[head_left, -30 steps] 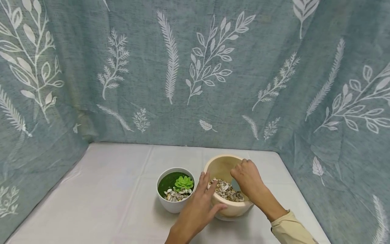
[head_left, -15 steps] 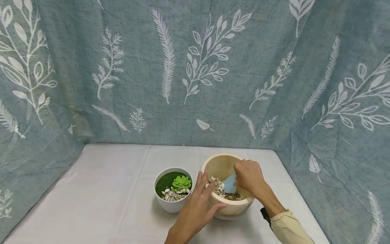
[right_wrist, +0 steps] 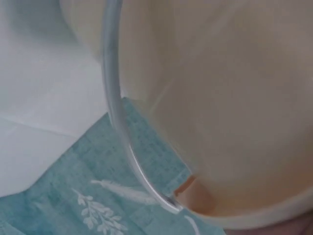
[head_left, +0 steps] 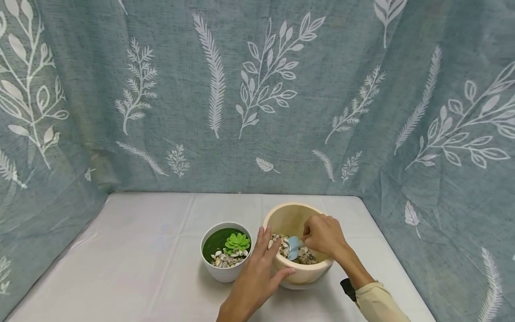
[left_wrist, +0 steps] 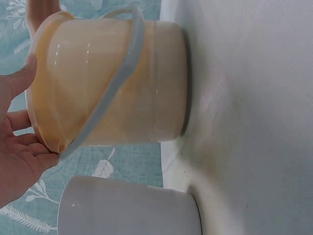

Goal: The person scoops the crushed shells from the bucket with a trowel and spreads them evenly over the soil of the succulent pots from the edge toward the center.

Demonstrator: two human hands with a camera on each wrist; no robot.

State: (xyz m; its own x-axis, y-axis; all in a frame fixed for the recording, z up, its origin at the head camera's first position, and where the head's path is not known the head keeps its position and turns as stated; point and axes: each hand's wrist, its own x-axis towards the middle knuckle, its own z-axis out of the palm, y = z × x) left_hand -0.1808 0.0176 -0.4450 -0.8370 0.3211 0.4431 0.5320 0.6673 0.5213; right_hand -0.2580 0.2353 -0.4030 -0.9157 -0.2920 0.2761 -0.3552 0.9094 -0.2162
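Observation:
A cream bucket (head_left: 306, 273) with a grey carrying handle (left_wrist: 113, 83) stands on the white table and holds small stones and shells (head_left: 307, 256). My left hand (head_left: 254, 279) grips its rim at the left, thumb lower on the near side and fingers spread along the edge. My right hand (head_left: 323, 233) reaches in over the right of the rim and grips a small blue shovel (head_left: 293, 248), its blade down among the stones. In the right wrist view the bucket wall (right_wrist: 234, 98) fills most of the picture and hides the shovel.
Just left of the bucket stands a white pot (head_left: 223, 273) with a green inside, a green succulent (head_left: 237, 243) and stones and shells (head_left: 225, 258). Behind the white-covered table (head_left: 141, 250) and at both sides hangs a blue-green leaf-print cloth (head_left: 181, 89).
My right hand has tipped and shifted the blue shovel left in the bucket, its blade now nearer the middle. My left hand keeps its hold on the rim. The head view has shifted slightly.

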